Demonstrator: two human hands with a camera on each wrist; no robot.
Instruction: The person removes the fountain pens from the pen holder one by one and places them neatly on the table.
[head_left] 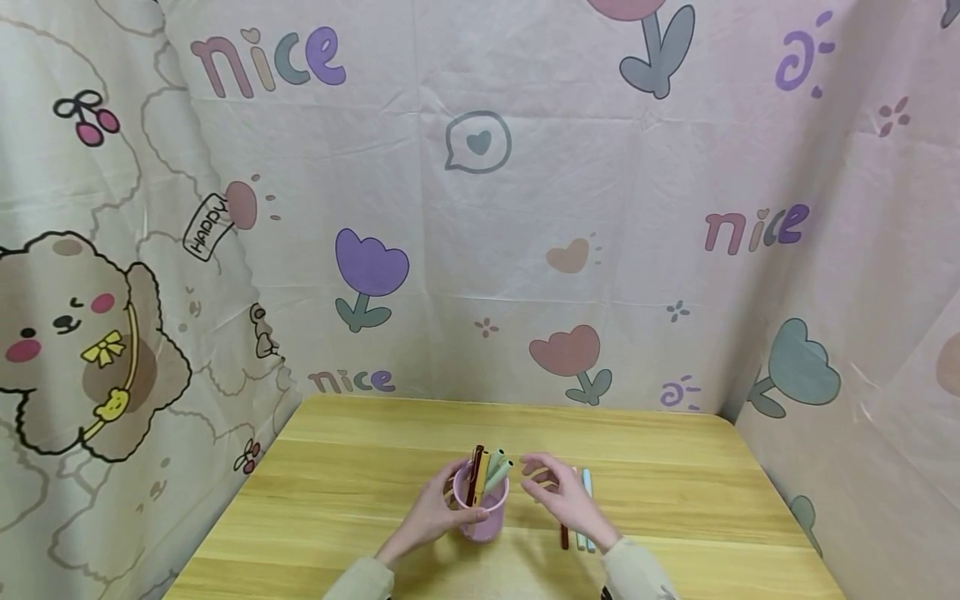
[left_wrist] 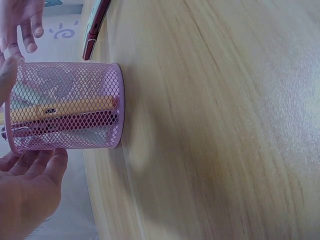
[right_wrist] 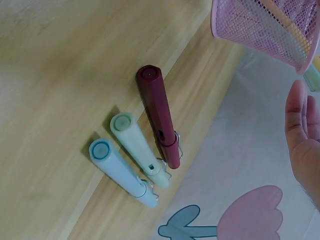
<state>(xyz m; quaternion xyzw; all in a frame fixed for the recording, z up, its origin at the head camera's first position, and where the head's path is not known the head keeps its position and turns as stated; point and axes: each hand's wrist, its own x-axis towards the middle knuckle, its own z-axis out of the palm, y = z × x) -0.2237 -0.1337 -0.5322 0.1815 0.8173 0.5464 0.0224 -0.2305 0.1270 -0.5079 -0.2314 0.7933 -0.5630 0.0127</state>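
A pink mesh pen cup (head_left: 486, 527) stands on the table with several pens in it. Among them are a dark red pen (head_left: 472, 479), an orange-yellow pen (head_left: 482, 477) and pale green pens (head_left: 498, 477). My left hand (head_left: 432, 506) grips the cup near its rim, thumb on one side and fingers on the other. Just right of the cup hovers my right hand (head_left: 564, 498), fingers loosely bent and holding nothing. Below it lie a dark red pen (right_wrist: 159, 107), a pale green pen (right_wrist: 138, 146) and a light blue pen (right_wrist: 121, 169), side by side on the wood.
The wooden table (head_left: 337, 467) has a light grain and rounded back corners. A printed cloth (head_left: 487, 208) hangs behind it and along both sides.
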